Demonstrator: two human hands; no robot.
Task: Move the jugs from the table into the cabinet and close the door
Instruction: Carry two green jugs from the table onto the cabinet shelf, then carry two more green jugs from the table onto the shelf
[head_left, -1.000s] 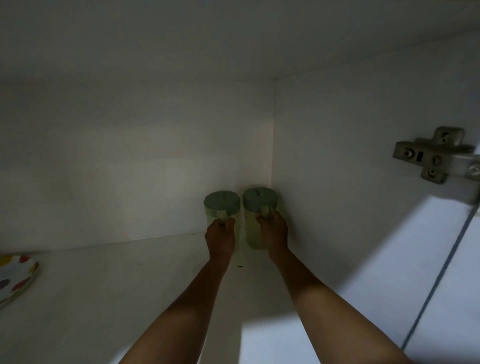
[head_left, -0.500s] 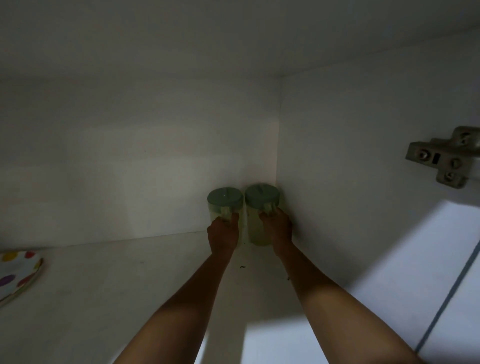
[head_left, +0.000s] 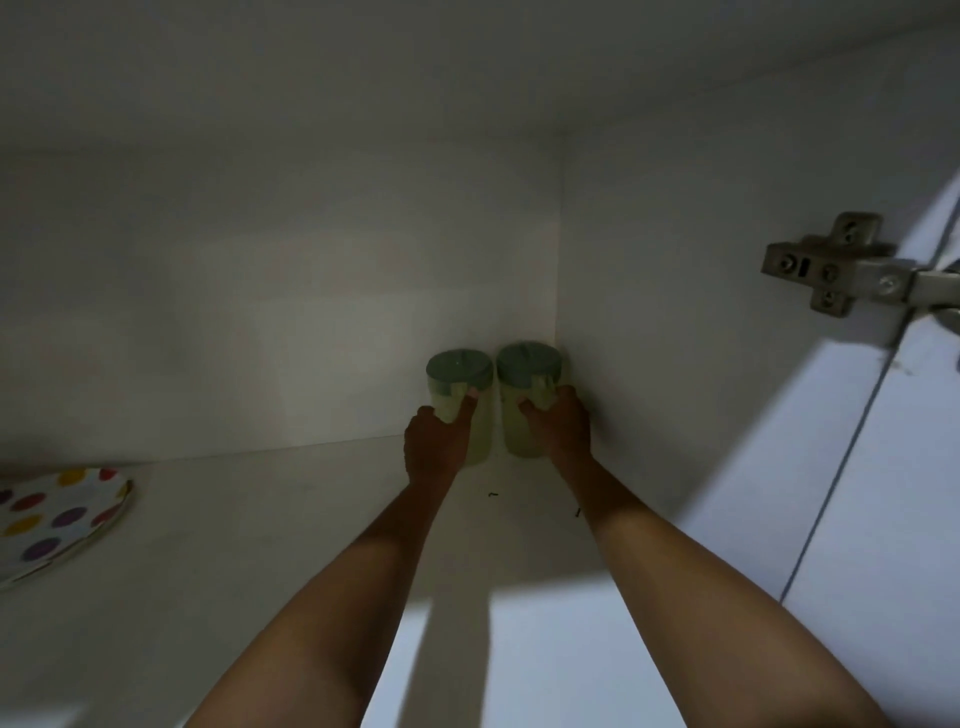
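Two pale green jugs with darker green lids stand side by side in the back right corner of the white cabinet shelf (head_left: 260, 545). My left hand (head_left: 435, 449) grips the handle of the left jug (head_left: 460, 371). My right hand (head_left: 560, 428) grips the handle of the right jug (head_left: 527, 364), which stands close to the cabinet's right wall. Both arms reach deep into the dim cabinet. The lower bodies of the jugs are partly hidden behind my hands.
A plate with coloured dots (head_left: 57, 517) lies on the shelf at the far left. A metal hinge (head_left: 836, 270) sits on the right wall, joined to the open white door (head_left: 893, 467) at the right edge.
Both jugs and hands have slid slightly deeper toward the back right corner. My grip on the handles looks the same.
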